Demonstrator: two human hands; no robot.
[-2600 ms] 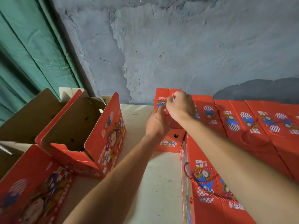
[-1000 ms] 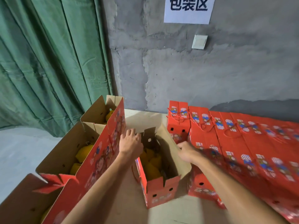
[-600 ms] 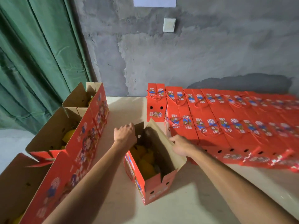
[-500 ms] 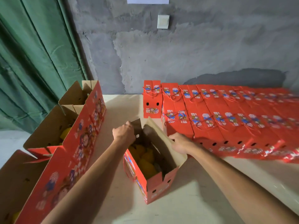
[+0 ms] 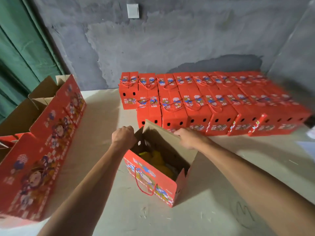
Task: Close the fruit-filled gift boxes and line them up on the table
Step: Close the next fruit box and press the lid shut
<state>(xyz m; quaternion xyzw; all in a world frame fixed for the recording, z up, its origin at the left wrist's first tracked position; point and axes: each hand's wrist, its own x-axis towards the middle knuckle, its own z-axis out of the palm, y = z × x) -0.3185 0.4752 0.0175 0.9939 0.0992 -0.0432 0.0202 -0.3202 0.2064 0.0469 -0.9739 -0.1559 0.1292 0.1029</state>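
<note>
Red cardboard is almost everywhere on this bench (image 5: 213,210). One open gift box (image 5: 153,178) stands between the two hands, and yellow fruit (image 5: 158,159) is visible inside it. The left hand (image 5: 123,136) is at the far left corner of this box, with its fingers curled around the edge of the small end flap (image 5: 140,141). The right hand (image 5: 189,137) holds the top edge of the tall brown side flap (image 5: 168,142), with its fingers bent over this edge. The flap stands nearly upright, so the box is not yet closed.

Just beyond the right hand, and further to its right, there are two rows of closed boxes (image 5: 213,106), side by side and touching, with their red cord handles lying on top. The back row is against the grey wall (image 5: 170,48). This part of the task is already done, I think a large part of it.

To the left of the left hand, well apart from it, more open boxes (image 5: 51,133) wait with their flaps up; what is inside them I cannot see from here. So the work that is left, as I judge it: to fold the flaps of the box in hand, to put it at the end of a row, and then to do the same with the open ones on the left
</note>
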